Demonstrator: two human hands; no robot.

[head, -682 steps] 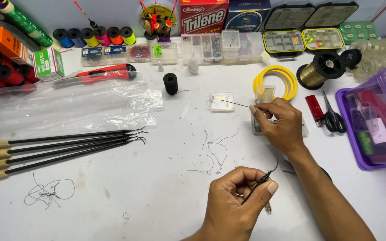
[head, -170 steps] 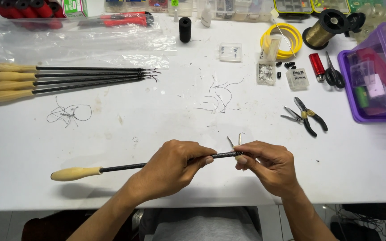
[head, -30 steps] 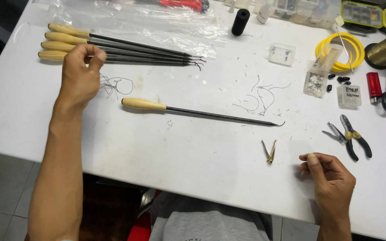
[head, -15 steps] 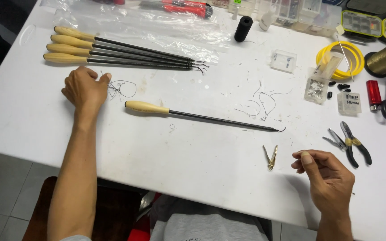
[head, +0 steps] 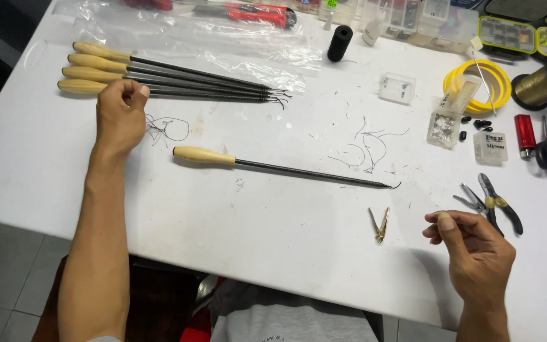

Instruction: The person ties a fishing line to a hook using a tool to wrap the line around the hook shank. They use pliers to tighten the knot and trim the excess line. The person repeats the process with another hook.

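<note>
- Hooked rods with pale wooden handles [head: 96,69], four of them, lie side by side at the far left of the white table [head: 235,247], their thin dark shafts pointing right and their hooked tips ending close together.
- Your left hand [head: 120,117] is at the handle end of that row, fingers curled and the thumb tucked against them, just touching or just over the nearest handle; whether it actually grips one, I cannot tell.
- One more hooked rod [head: 286,170] lies alone in the middle of the table, handle to the left, hook to the right, well apart from both hands.
- Crumpled clear plastic wrap [head: 210,44] is spread behind the four rods.
- Your right hand [head: 476,253] hovers near the table's front right edge, loosely curled, fingers bent toward the thumb, nothing visible in it.
- Small pliers with yellow and black grips [head: 492,202] lie just beyond your right hand.
- Small gold-coloured clip [head: 381,225] lies just left of your right hand, not touching it.
- Tangle of thin dark thread [head: 167,126] sits just right of your left hand.
</note>
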